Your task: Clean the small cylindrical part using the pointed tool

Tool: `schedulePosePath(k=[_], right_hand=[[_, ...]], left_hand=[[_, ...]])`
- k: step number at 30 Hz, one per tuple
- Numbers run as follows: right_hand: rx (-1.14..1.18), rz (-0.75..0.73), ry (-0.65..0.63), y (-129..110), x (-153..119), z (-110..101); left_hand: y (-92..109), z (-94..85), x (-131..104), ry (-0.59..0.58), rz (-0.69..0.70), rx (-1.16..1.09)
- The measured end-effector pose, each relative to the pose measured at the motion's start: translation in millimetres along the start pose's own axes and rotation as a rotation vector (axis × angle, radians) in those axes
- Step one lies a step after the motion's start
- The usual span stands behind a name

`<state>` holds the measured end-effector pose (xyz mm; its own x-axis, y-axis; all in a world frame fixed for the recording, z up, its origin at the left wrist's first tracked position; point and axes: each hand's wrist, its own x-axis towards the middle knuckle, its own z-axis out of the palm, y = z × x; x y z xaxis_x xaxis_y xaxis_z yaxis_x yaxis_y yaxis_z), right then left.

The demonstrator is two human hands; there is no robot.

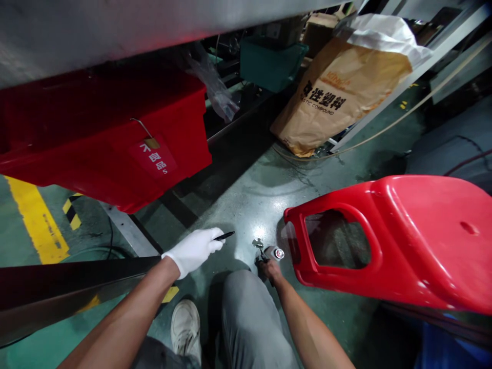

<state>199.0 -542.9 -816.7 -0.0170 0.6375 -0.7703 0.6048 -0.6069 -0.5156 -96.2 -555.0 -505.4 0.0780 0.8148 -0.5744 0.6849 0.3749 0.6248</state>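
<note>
From the head view, our gloved left hand [193, 251] pinches a thin black pen [225, 236] above the floor [246, 200]. Our bare right hand [270, 265] closes its grip on a small flashlight [275, 252] beside the red stool [384, 236]. We seem to be inspecting; the next move needs steady aiming.

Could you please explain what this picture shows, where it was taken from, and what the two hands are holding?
This is one picture from a camera worn on a person's head, looking down at their own arms and knees. They crouch on a green workshop floor. The left hand, in a white glove, holds a thin dark pen-like stick. The bare right hand grips a small metal tool with a shiny round end; what it is I cannot tell. A red plastic stool lies tipped beside it. Behind are a red bin and a brown paper sack.
</note>
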Motion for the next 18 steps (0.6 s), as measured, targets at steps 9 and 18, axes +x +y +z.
schedulePosePath(k=[9,18], right_hand=[[-0.078,-0.311,0.361,33.5,-66.5,-37.5],[0.023,-0.460,0.406,27.9,-20.9,-55.1]], left_hand=[[5.4,-5.6,-2.8,0.134,-0.055,0.096],[21.9,-7.0,4.9,0.174,-0.171,0.129]])
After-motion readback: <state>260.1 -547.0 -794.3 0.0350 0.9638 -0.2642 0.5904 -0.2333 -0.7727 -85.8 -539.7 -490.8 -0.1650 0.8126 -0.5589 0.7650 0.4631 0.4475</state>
